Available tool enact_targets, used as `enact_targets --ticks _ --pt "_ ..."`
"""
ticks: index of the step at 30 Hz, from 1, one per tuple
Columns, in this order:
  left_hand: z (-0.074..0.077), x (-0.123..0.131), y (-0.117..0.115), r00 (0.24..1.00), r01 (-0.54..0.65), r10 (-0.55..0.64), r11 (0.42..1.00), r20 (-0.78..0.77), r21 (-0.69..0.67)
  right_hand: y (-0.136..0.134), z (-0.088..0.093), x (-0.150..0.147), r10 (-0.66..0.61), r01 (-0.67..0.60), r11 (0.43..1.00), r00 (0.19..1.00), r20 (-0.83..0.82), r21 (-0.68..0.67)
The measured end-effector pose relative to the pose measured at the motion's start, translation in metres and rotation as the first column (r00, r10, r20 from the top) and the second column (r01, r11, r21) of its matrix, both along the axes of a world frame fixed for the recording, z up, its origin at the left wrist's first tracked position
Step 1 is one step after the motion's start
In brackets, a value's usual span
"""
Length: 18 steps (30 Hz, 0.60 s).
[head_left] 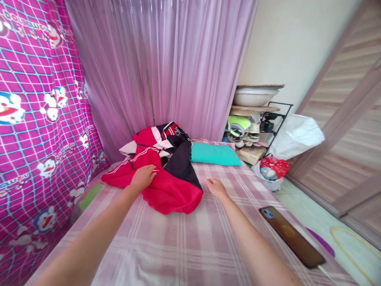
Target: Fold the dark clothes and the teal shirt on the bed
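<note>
The left hand lies flat, fingers loose, on the red jacket heaped mid-bed; the right hand rests open on the checked sheet just beside its hem. Behind lies a teal pillow; a phone sits near the bed's right edge.

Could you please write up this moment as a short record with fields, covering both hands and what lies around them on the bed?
Surface: bed with a pink checked sheet
Left hand: left hand resting on the red garment, fingers spread
Right hand: right hand flat on the sheet beside the garment's edge, holding nothing
Pile: red, black and white clothes behind the hands
Beside pile: teal pillow
Near right forearm: phone at the bed's edge
Backdrop: sheer pink curtain
</note>
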<state>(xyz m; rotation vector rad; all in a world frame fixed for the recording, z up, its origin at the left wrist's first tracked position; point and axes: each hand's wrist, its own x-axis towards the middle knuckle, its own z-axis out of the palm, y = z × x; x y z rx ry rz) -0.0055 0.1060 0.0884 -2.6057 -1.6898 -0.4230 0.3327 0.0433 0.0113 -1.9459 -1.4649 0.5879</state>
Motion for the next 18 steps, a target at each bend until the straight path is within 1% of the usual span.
enact_targets --ticks 1,3,5,7,8,10,11,12,13,14,15,16,17,18 --pt "-0.002 -0.014 0.011 0.999 -0.033 0.033 0.999 -0.020 -0.025 0.006 0.001 -0.006 0.020 -0.020 0.999 1.000 -0.001 -0.044" --pt "-0.009 -0.035 0.024 0.994 -0.089 0.082 0.991 -0.071 -0.099 0.019 0.003 -0.019 0.068 -0.070 0.992 0.998 -0.017 -0.109" --pt "-0.015 -0.049 0.026 0.991 -0.104 0.089 0.982 -0.101 -0.155 0.031 0.010 -0.030 0.111 -0.115 0.986 0.993 -0.044 -0.122" --pt "-0.016 -0.056 0.021 0.992 -0.095 0.078 0.981 -0.101 -0.171 0.039 0.022 -0.034 0.130 -0.136 0.986 0.989 -0.067 -0.100" --pt "-0.014 -0.058 0.016 0.993 -0.088 0.072 0.981 -0.093 -0.173 0.041 0.030 -0.032 0.130 -0.136 0.987 0.989 -0.075 -0.087" --pt "-0.004 -0.063 0.001 0.998 -0.051 0.042 0.980 -0.048 -0.190 0.038 0.049 -0.022 0.125 -0.130 0.990 0.988 -0.088 -0.057" --pt "0.003 -0.065 -0.008 1.000 -0.008 0.005 0.977 -0.015 -0.214 0.033 0.059 -0.014 0.145 -0.150 0.987 0.985 -0.094 -0.056" --pt "0.011 -0.068 -0.019 0.999 0.051 -0.047 0.968 0.020 -0.247 0.026 0.068 -0.004 0.193 -0.201 0.977 0.976 -0.101 -0.077" --pt "0.019 -0.070 -0.031 0.992 0.126 -0.115 0.949 0.052 -0.289 0.017 0.076 0.005 0.274 -0.287 0.949 0.955 -0.112 -0.129" --pt "0.027 -0.073 -0.042 0.980 0.200 -0.187 0.921 0.070 -0.336 0.007 0.083 0.015 0.367 -0.386 0.899 0.922 -0.126 -0.208" --pt "0.033 -0.075 -0.053 0.964 0.264 -0.254 0.884 0.076 -0.385 -0.002 0.089 0.023 0.451 -0.473 0.829 0.881 -0.143 -0.299" --pt "0.037 -0.076 -0.062 0.947 0.312 -0.311 0.842 0.077 -0.440 -0.009 0.092 0.029 0.513 -0.528 0.757 0.845 -0.151 -0.385" --pt "0.040 -0.077 -0.069 0.931 0.345 -0.357 0.793 0.076 -0.503 -0.014 0.094 0.032 0.546 -0.544 0.708 0.826 -0.139 -0.450" --pt "0.040 -0.076 -0.073 0.918 0.364 -0.388 0.740 0.084 -0.565 -0.017 0.095 0.033 0.554 -0.525 0.707 0.828 -0.091 -0.473"
